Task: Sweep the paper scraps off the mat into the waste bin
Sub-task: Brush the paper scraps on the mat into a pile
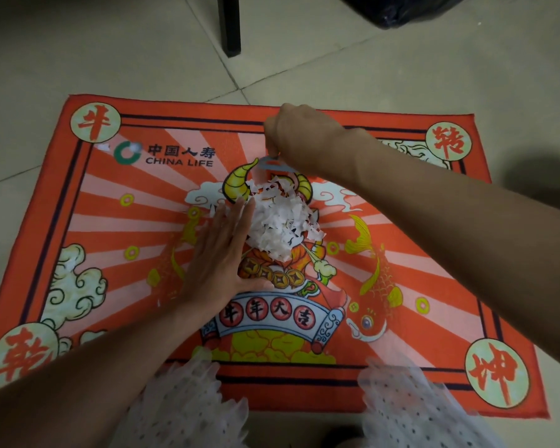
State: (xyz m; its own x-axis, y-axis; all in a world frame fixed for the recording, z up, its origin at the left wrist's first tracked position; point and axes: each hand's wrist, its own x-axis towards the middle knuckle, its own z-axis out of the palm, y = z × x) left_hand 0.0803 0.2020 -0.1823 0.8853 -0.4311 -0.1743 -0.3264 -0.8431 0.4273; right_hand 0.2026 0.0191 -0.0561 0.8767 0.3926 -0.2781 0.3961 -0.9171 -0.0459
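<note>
Dotted white fabric [411, 412] overlaps red mat [110, 202] on tiled floor [78, 43]; flat left hand [220, 250] borders scraps [278, 221], right hand [295, 134] grips scraper [274, 164].

red striped mat [94, 202], white paper scraps [278, 221]

Single head-worn wide-angle view, looking steeply down and forward, close over the mat [78, 195] on floor tiles [337, 59]

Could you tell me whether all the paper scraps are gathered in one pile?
No, beside the central pile a few stray scraps lie near the mat's upper-left logo.
</note>
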